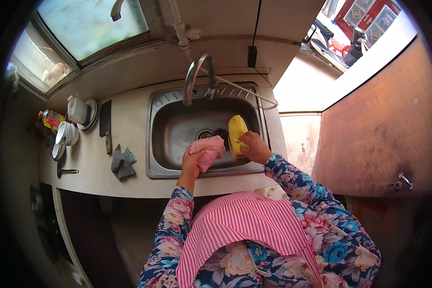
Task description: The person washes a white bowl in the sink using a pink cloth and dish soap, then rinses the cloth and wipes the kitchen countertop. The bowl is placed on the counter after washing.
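My left hand (191, 162) holds a bunched pink cloth (208, 149) over the front part of the stainless steel sink (169, 151). In my right hand (255, 147) is a yellow plastic container (237, 126), gripped near its lower end over the sink's right side. The two hands are apart. Between them a dark scrubber-like item (221, 133) lies by the drain (204, 134), partly hidden by the cloth. Above the basin curves the metal faucet (198, 68); whether water runs cannot be told.
On the counter (90, 176) to the left lie a cleaver (106, 122), a grey cloth (121, 166) and a ladle (67, 171). Stacked bowls (67, 134), plates (93, 115) and a white jug (77, 109) stand behind. A wooden door (374, 133) is at the right.
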Demonstrator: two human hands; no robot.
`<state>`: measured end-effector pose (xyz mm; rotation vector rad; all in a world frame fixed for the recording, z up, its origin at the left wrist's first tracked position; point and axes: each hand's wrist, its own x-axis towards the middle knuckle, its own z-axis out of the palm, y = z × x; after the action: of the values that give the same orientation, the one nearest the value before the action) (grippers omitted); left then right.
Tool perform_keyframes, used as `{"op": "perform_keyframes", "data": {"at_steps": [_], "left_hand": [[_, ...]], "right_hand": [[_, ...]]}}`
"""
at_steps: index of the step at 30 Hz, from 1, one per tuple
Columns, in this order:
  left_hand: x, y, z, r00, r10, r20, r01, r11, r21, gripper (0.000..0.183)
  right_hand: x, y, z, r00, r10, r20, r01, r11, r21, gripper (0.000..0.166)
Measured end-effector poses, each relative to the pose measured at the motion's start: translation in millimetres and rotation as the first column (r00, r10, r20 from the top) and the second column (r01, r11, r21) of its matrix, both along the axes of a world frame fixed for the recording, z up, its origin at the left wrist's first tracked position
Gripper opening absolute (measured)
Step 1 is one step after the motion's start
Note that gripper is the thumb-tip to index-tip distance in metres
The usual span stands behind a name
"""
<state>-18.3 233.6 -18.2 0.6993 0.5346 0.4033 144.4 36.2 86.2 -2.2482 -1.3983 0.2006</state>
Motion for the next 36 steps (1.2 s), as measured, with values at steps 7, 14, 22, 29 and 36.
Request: {"op": "perform_keyframes", "data": {"at_steps": [7, 14, 22, 29, 36], "left_hand": [[14, -8, -6, 0.997, -0.077, -0.025, 0.076, 0.995, -0.058, 0.042], [24, -7, -14, 0.994, -0.111, -0.004, 0.11, 0.987, -0.117, 0.043], [31, -19, -6, 0.99, -0.119, -0.074, 0.119, 0.993, -0.006, 0.038], [38, -23, 4, 0.982, -0.155, -0.104, 0.155, 0.988, -0.01, 0.038], [48, -17, 2, 0.976, -0.159, -0.146, 0.155, 0.987, -0.036, 0.043]], "right_hand": [[-15, 22, -18, 0.976, -0.189, 0.112, 0.183, 0.981, 0.063, 0.02], [-18, 35, -45, 0.927, -0.372, -0.04, 0.367, 0.884, 0.288, 0.016], [-19, 39, -49, 0.9, -0.405, 0.16, 0.354, 0.894, 0.275, 0.01], [-19, 38, -48, 0.887, -0.416, 0.202, 0.383, 0.906, 0.182, 0.012], [-20, 38, -47, 0.894, -0.396, 0.212, 0.371, 0.917, 0.146, 0.012]]}}
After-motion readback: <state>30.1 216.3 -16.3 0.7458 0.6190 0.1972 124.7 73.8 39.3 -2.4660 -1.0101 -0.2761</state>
